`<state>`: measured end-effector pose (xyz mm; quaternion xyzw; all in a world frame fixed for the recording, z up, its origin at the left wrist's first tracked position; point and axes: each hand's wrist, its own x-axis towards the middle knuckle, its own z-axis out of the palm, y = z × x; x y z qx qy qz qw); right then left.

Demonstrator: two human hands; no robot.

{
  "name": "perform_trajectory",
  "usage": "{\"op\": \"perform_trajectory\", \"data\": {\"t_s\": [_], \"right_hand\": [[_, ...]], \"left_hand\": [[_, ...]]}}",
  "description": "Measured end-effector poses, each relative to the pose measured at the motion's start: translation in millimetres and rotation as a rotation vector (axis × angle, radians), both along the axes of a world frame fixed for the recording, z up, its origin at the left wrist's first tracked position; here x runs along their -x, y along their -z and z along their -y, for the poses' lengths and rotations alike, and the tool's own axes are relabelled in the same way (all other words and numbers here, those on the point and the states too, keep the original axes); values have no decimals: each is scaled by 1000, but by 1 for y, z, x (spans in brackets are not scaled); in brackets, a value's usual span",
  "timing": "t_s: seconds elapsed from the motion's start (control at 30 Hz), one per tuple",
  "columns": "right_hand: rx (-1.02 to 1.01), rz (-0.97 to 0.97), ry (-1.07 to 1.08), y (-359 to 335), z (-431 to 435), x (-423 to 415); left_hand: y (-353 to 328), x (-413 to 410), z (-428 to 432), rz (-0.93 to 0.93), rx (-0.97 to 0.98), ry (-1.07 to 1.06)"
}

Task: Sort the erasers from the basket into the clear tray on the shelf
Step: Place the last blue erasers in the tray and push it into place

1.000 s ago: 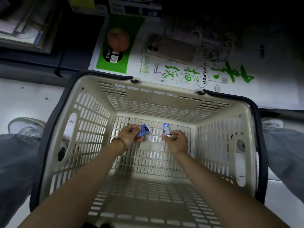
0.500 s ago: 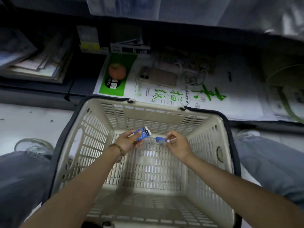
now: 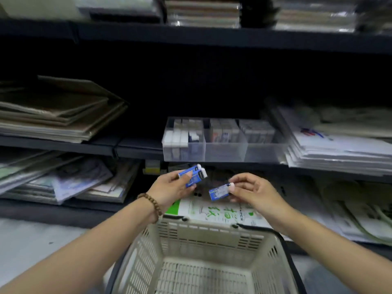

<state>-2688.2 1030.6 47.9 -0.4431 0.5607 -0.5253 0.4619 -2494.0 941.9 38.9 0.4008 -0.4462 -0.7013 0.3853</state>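
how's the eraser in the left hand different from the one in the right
The left-hand eraser is higher, nearer the clear tray; the right-hand eraser is lower. The left hand grips its one under the thumb; the right hand pinches its one by an end. Both wear blue sleeves.

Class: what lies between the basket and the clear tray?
In the head view: the left hand and right hand, both holding blue-sleeved erasers, over a green-printed paper pack.
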Motion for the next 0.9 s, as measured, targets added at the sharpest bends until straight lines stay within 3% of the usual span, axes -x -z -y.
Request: {"op": "perform_trajectory", "data": {"t_s": [0.1, 0.37, 0.57, 0.9], "right_hand": [[76, 108, -9, -27, 9, -12], [130, 106, 103, -31, 16, -23], [94, 110, 97, -23, 21, -29], [74, 277, -29, -47, 38, -41]], "left_hand": [[-23, 0, -1, -136, 19, -20], [-30, 19, -9, -26, 90, 83], [-33, 20, -9, -94, 81, 151], [-52, 0, 10, 350, 507, 210]]}}
